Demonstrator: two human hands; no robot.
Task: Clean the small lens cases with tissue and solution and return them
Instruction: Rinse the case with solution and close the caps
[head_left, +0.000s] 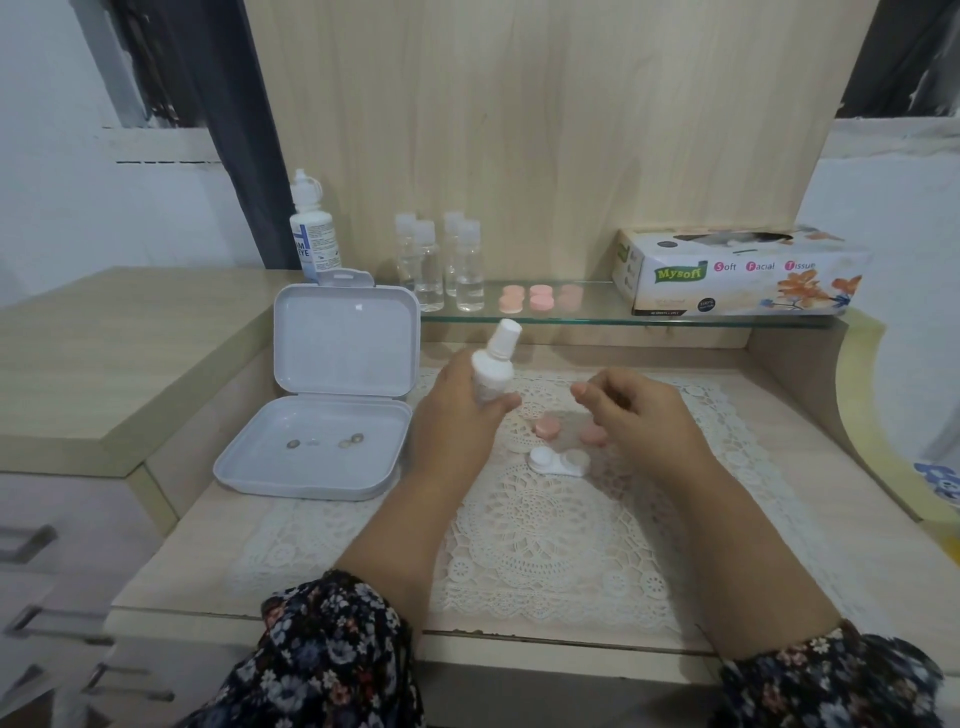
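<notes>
Head view: a small white bottle (492, 370) is gripped upright in the left hand (457, 415), probably so solution can be applied. The right hand (636, 415) is held loosely curled, grasping nothing, above the lace mat (545, 519) on the table (197, 551). Below, a white lens case (558, 461) and two pink caps (547, 426) lie near together.

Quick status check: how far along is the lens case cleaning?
Early. Done: white lens case and pink caps laid on the lace mat. In hand: left hand grips the small white bottle; right hand holds nothing I can see. Left: pull tissue from the box, wipe, return cases.
</notes>
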